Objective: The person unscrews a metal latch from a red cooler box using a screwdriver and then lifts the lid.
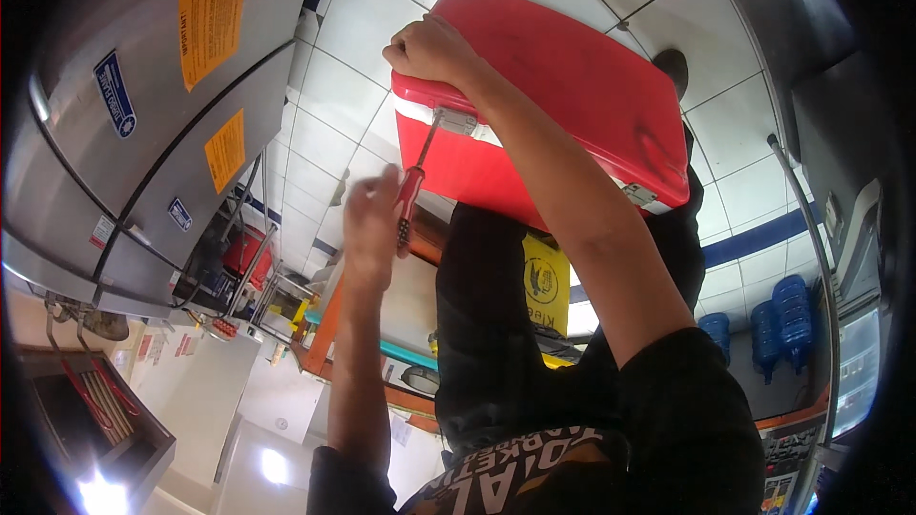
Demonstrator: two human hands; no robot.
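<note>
A red hard-sided cooler box [563, 67] with a pale band round its edge stands in front of my legs. My right hand [434, 50] is closed over the rim at its far left corner, the arm crossing above the box. My left hand [370, 224], blurred, is at the handle of a red and dark screwdriver [410, 193]. The screwdriver slants up, its tip at a metal fitting [456, 121] on the box's edge. A second metal fitting [637, 194] shows farther right on that edge. Exact finger placement on the handle is smeared.
Steel cabinet doors [143, 133] with orange and blue labels rise on the left. White floor tiles [363, 24] surround the box. A yellow bag [546, 286] lies beside my leg. Blue water bottles [792, 319] stand at the right, near a curved metal rail [819, 238].
</note>
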